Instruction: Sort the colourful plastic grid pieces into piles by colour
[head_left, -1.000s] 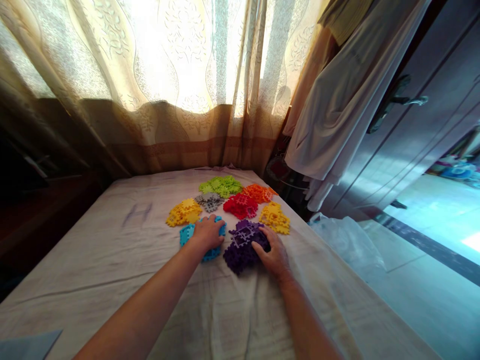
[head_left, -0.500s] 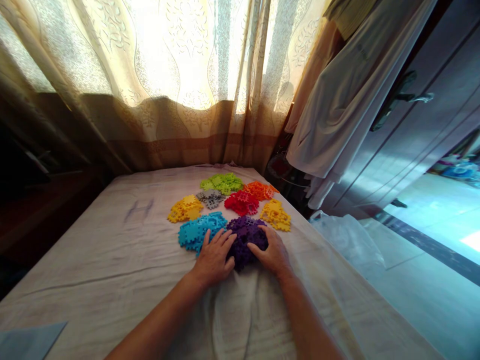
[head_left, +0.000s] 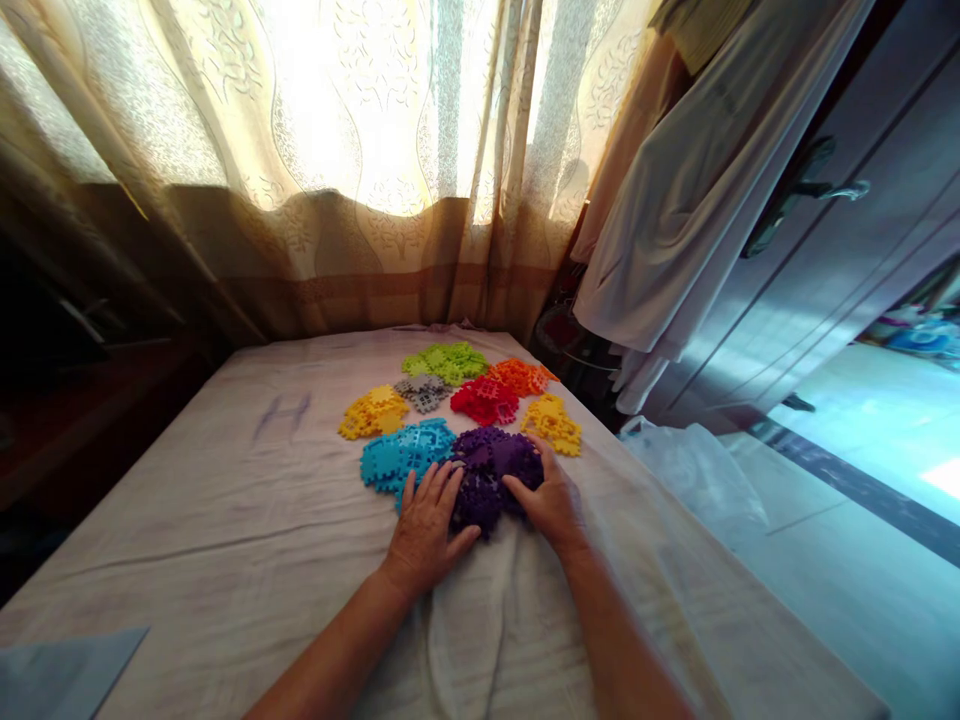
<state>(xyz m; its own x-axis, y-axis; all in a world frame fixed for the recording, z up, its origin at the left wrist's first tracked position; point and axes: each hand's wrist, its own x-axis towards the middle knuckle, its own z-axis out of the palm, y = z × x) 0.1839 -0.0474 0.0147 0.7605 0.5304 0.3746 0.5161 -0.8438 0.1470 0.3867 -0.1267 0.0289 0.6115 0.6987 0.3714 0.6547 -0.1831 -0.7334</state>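
Note:
A pile of dark purple interlocking plastic tiles [head_left: 491, 470] lies on the cloth-covered surface between my two hands. My left hand [head_left: 426, 528] rests palm down at its left edge, fingers stretched forward and thumb spread to the right. My right hand [head_left: 553, 497] cups its right side, thumb and forefinger apart on the tiles. Just left and behind my left hand sits a pile of light blue tiles [head_left: 405, 452]. Beyond these are yellow tiles [head_left: 373, 411], grey tiles [head_left: 424, 391] and red tiles [head_left: 484, 400].
Farther back lie lime green tiles [head_left: 445, 362] and orange tiles [head_left: 523, 377]. More yellow tiles [head_left: 552, 424] are near the right edge. A grey-blue sheet [head_left: 67, 672] lies front left. Curtains [head_left: 360, 240] hang behind, with clothes [head_left: 667, 210] and a door [head_left: 847, 240] to the right.
My left hand has drawn slightly back and down, its thumb spreading wider. My right hand has shifted slightly right, and the purple pile looks a little wider.

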